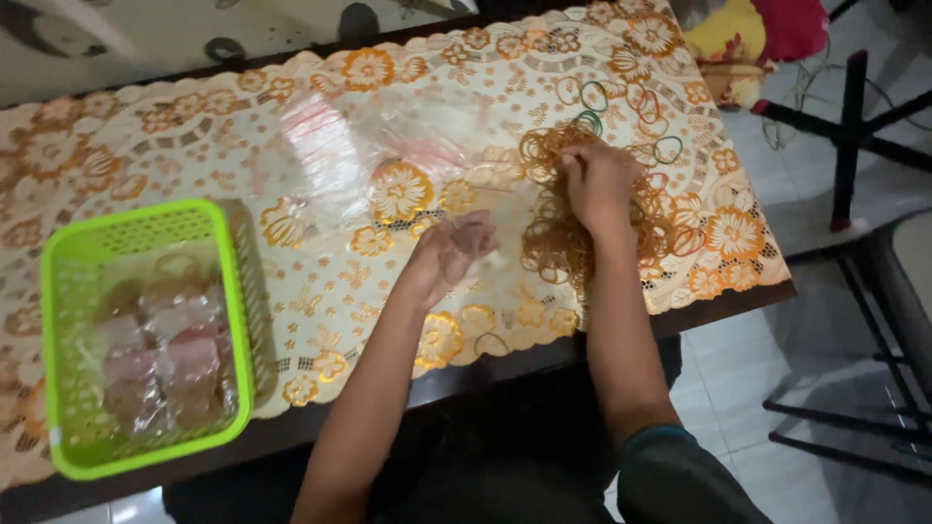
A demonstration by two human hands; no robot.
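Note:
My left hand (449,254) is closed around a small clear plastic bag with a brownish filling (476,233), held just above the table. My right hand (594,180) reaches into a heap of orange-brown rubber bands (558,238) on the right side of the table, its fingers pinched among the bands. Several loose green and red rubber bands (594,95) lie farther back. A stack of empty clear plastic bags (330,160) lies flat in the middle of the table, beyond my left hand.
A lime-green plastic basket (233,291) at the left front holds several filled clear bags (160,359). The table wears a white cloth with orange flowers (146,146). Black chair legs (849,136) stand on the tiled floor to the right.

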